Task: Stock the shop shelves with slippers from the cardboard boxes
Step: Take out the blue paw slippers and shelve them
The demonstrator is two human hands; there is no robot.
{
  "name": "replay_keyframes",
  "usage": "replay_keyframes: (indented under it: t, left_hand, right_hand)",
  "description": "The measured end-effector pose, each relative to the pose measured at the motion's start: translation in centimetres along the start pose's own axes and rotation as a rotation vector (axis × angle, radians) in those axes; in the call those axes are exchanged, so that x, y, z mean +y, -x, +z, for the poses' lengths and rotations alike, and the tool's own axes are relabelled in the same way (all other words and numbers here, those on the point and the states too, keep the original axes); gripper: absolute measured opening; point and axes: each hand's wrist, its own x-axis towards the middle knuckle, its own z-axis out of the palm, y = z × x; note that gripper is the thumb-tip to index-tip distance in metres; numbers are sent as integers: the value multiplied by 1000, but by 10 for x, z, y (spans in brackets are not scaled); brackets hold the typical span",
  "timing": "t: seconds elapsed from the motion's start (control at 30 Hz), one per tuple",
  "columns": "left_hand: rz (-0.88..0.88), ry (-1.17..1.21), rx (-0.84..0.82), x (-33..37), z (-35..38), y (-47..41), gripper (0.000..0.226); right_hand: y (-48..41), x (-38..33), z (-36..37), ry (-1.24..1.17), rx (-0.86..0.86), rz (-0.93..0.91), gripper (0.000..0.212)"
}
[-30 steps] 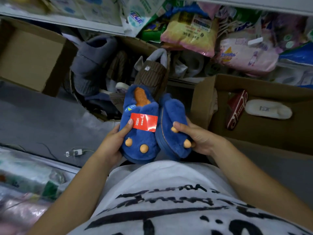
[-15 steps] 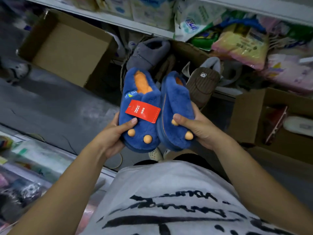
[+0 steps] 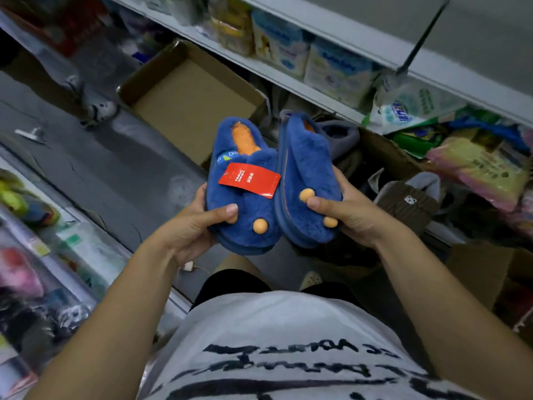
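Note:
I hold a pair of fluffy blue slippers with orange lining and orange bobbles in front of my chest. My left hand (image 3: 191,226) grips the toe of the left blue slipper (image 3: 245,180), which carries a red tag (image 3: 249,180). My right hand (image 3: 349,212) grips the toe of the right blue slipper (image 3: 305,174), turned on its side. Behind them an open cardboard box (image 3: 383,151) holds a grey slipper (image 3: 340,137) and a brown corduroy slipper (image 3: 406,203).
An empty cardboard box (image 3: 187,93) lies on the grey floor (image 3: 115,168) at the left. A white shelf (image 3: 317,93) with packaged goods runs across the top. Bagged goods (image 3: 478,166) sit at the right; another shelf of packets (image 3: 43,255) lines the left edge.
The view has swung left and upward, so the boxes slid right in view. Both hands kept their grip and lifted the blue pair slightly higher, away from the box.

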Motion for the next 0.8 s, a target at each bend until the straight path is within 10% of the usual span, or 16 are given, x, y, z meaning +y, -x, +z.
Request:
replay_keyframes:
  t: [0.33,0.8]
  left_hand:
    - [58,-140,-53,136,-118,-54,79]
    - [396,-185,-179,308,-105,-120,81]
  right_hand:
    - [-124,-43,114,-162,206,-90,77]
    - [-195,-189,122,-110,294,-345,70]
